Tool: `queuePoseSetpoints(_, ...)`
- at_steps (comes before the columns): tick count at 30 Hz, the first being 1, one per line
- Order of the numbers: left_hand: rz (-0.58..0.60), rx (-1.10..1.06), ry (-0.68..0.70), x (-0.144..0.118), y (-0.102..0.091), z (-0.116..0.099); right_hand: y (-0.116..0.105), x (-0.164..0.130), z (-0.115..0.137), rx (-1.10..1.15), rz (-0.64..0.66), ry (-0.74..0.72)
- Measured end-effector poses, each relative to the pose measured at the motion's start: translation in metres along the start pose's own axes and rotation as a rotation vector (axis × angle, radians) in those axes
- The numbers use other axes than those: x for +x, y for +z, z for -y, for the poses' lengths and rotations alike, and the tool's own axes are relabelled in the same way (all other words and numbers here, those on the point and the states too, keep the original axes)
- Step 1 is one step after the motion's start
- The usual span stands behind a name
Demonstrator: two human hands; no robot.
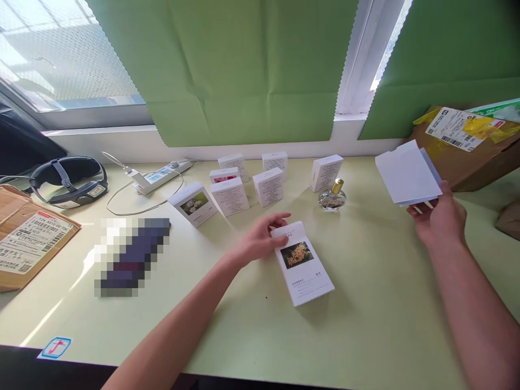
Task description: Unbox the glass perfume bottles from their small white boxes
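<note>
The left hand [266, 236], fingers half-curled, grips 1 white, flower-printed cardboard box [306, 276] before the gold-capped clear glass bottle [332, 201]; right of the bottle, the right hand [441, 216] pinches folded white paper [408, 174].

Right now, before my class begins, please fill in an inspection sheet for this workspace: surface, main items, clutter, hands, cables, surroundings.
Surface: pale green table, sunlit at left; a sticker at its near left edge.
Main items: flower-printed box lying in front; clear bottle with gold cap; several small white boxes standing behind.
Clutter: black headset, labelled parcel and a pixelated dark object, all at left.
Hands: left hand touches the printed box's far end; right hand holds a white folded piece.
Cables: white cable looped beside a power strip.
Surroundings: window, green blinds, taped carton at right.
</note>
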State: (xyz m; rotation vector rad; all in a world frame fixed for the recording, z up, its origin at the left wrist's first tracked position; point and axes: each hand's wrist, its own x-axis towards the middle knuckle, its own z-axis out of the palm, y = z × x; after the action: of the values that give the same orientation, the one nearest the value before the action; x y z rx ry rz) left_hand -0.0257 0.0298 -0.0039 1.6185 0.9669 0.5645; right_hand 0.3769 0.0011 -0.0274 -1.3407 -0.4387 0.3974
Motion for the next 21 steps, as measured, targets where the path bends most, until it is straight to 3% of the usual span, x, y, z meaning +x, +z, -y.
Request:
queuePoseSetpoints(2, -0.029, -0.094, 0.031, -0.001, -0.003, -0.005, 0.007, -0.009, 0.009, 0.078, 0.125, 0.044)
queuePoseSetpoints(4, -0.131, -0.103, 0.093, -0.002, -0.007, -0.01, 0.012, -0.019, 0.017, 0.117, 0.24, 0.071)
queuePoseSetpoints(7, -0.299, -0.106, 0.285, -0.003, -0.014, -0.015, 0.015, -0.034, 0.027, 0.112, 0.401, 0.112)
queuePoseSetpoints(9, -0.317, -0.148, 0.404, -0.003, -0.019, -0.016, 0.015, -0.046, 0.032, 0.081, 0.512, 0.146)
queuePoseSetpoints(11, -0.276, -0.16, 0.452, -0.002, -0.023, -0.015, 0.016, -0.058, 0.037, 0.033, 0.64, 0.19)
queuePoseSetpoints(17, -0.054, -0.132, 0.35, 0.003, -0.031, -0.002, 0.025, -0.088, 0.043, -0.11, 1.027, 0.326)
queuePoseSetpoints(21, 0.041, 0.002, 0.35, 0.007, -0.033, 0.007, 0.035, -0.097, 0.035, -0.084, 1.155, 0.305)
